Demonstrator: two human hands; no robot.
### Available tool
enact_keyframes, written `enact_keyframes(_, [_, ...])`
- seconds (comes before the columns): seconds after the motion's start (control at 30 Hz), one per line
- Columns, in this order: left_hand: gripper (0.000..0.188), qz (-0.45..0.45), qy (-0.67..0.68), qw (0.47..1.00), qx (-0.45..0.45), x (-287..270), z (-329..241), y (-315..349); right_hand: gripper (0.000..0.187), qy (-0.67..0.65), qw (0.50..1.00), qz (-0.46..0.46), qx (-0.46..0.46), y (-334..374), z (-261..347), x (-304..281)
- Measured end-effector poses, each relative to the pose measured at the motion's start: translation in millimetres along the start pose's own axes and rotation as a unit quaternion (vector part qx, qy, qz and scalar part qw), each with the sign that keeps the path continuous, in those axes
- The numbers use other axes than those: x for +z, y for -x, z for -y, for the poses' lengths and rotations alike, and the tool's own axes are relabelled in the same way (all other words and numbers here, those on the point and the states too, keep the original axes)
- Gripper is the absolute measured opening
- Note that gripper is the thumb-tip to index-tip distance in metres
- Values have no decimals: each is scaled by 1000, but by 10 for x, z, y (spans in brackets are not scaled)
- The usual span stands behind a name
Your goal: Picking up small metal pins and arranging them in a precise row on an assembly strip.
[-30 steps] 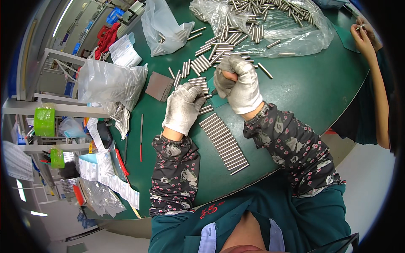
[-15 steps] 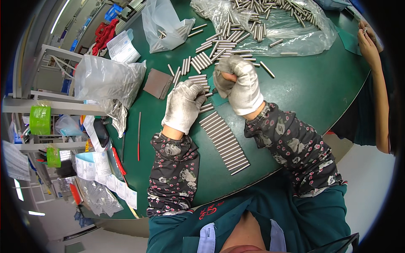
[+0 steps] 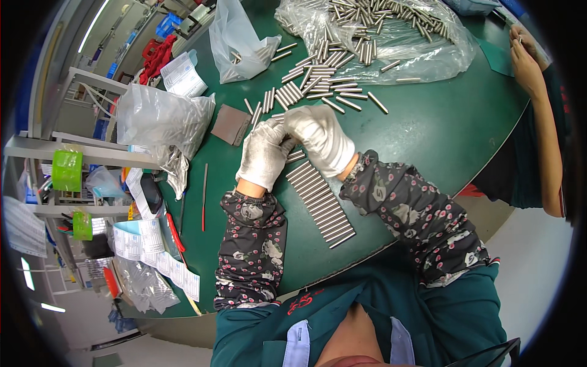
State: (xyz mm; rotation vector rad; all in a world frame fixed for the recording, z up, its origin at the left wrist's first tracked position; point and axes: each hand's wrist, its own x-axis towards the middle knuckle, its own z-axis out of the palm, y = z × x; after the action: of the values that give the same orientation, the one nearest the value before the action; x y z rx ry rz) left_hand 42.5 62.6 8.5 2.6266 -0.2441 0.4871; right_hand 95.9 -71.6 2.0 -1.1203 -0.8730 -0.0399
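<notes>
My left hand point(image 3: 261, 154), in a white glove, rests over the near end of the loose metal pins with its fingers curled. My right hand point(image 3: 319, 139), gloved in white too, is closed and meets the left one fingertip to fingertip. What lies between the fingers is hidden. Just below the hands, a neat row of steel pins point(image 3: 321, 205) lies side by side on the green table, running toward me. A couple of short pins point(image 3: 295, 156) show beside the left fingers. Beyond the hands are loose pins point(image 3: 319, 78) in small groups.
A clear plastic sheet point(image 3: 440, 64) holds a heap of pins point(image 3: 391, 15) at the back. Left are a grey-brown block point(image 3: 231, 124), bags point(image 3: 160, 119) point(image 3: 238, 43), a thin red-handled file point(image 3: 203, 211) and papers point(image 3: 156, 248). Another person's hand point(image 3: 527, 64) is at the far right.
My right hand has moved left and turned palm down, from apart to touching the left hand. Several pins now lie loose where it was. The left hand has hardly moved.
</notes>
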Motion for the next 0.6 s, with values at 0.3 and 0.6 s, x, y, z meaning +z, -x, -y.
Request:
enact_keyframes(0.3, [17, 25, -41, 999, -2, -22, -12, 13, 36, -166, 963, -151, 147, -64, 37, -211])
enact_keyframes(0.6, [19, -47, -104, 994, 2, -76, -80, 9, 41, -197, 955, -104, 195, -98, 98, -231])
